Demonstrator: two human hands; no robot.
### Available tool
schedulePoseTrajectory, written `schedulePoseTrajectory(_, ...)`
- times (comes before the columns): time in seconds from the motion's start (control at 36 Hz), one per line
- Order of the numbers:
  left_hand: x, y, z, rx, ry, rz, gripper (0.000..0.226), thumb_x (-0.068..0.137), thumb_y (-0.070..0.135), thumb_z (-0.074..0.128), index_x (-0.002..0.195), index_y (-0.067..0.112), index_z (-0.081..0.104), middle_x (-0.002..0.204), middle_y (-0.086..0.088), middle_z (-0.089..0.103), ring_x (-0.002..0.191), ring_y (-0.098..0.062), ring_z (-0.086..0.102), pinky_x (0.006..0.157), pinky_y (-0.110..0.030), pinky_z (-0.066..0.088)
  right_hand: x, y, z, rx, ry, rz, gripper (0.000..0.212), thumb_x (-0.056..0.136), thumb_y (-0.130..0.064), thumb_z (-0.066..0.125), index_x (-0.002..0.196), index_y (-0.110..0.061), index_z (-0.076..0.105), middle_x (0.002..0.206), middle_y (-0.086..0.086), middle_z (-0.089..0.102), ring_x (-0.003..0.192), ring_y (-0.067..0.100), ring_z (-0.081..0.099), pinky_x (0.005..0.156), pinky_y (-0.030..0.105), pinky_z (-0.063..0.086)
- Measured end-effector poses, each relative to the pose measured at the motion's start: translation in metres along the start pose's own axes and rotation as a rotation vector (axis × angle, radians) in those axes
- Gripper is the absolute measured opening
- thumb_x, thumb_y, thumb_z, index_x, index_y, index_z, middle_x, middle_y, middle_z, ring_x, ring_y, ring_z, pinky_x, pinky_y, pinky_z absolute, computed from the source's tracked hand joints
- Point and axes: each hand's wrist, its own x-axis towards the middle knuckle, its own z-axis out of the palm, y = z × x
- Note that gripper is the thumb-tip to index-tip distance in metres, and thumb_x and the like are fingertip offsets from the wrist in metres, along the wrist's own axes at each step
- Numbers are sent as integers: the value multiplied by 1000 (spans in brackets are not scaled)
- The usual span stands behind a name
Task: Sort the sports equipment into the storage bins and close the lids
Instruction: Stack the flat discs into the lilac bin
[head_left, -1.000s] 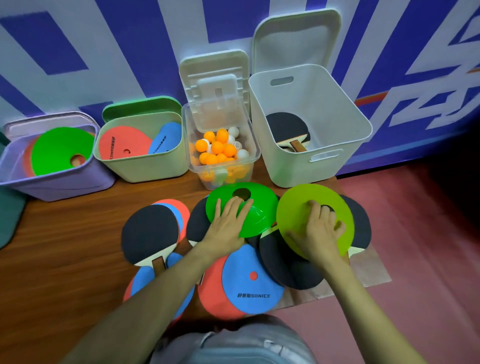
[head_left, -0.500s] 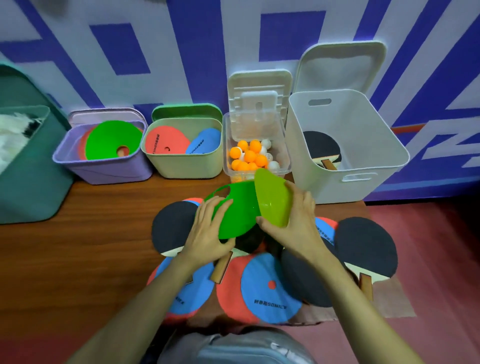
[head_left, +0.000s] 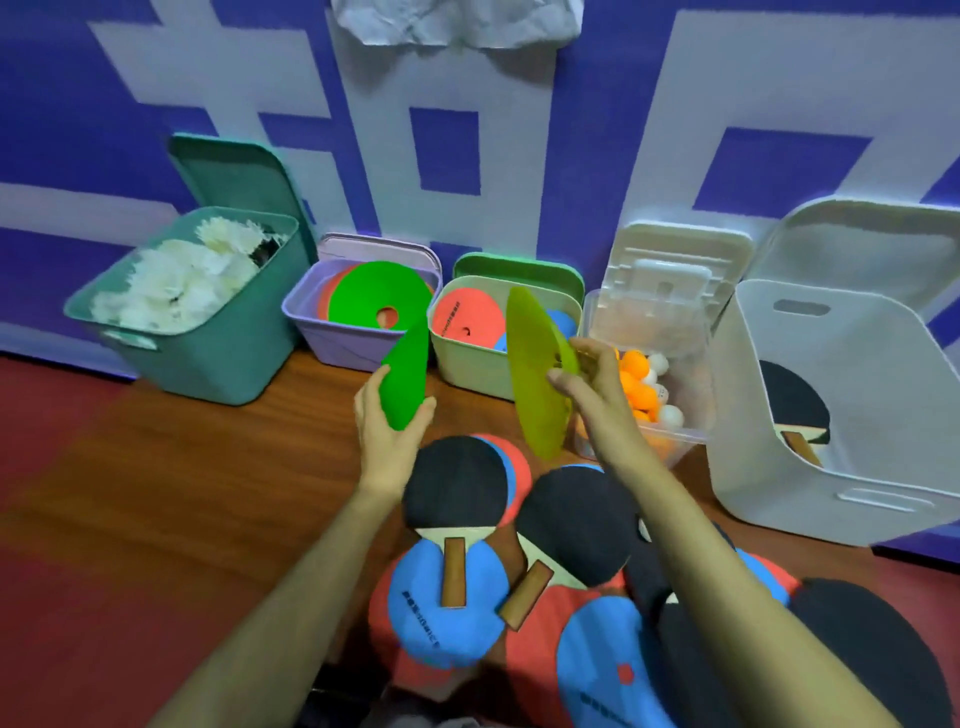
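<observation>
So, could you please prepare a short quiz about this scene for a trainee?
1. True or false: the left hand holds a ball.
2. Which colour of bin already contains a bright green disc? A teal, B purple, C white.
3. Fill in: the yellow-green disc is held by the ____.
Key: 1 false, it grips a dark green disc; 2 B, the purple bin; 3 right hand.

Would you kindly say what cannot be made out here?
Head view:
white bin: front wall hides all but one paddle.
ball tub: partly behind the right hand and yellow-green disc.
blue disc print: too blurred to read.
bottom-right paddle: cut by frame edge.
</observation>
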Motion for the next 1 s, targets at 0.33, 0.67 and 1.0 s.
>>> schedulePoseTrajectory(0.33,91,16,-20,-810,9,-449,30,99,27,36,107,15,62,88,1,73,85,-16,64,80,-31,50,104,-18,86,505,-23,431,49,95,-35,36,132,-6,50,112,22,62,80,28,62,79,36,49)
schedulePoseTrajectory(0.67,197,-3,-45,-475,-21,-474,40,97,20,50,136,10,46,133,-10,55,110,-22,59,96,-41,46,227,6,147,-344,-84,182,30,88,-1,50,115,-8,40,100,14,55,90,28,54,78,46,47)
schedulePoseTrajectory(1.0,298,-25,-57,375,81,-95,25,92,11,58,116,6,52,111,-14,64,104,-30,59,84,-35,45,324,26,204,-884,-161,-52,31,91,-12,52,119,0,47,118,26,57,108,43,54,84,45,43)
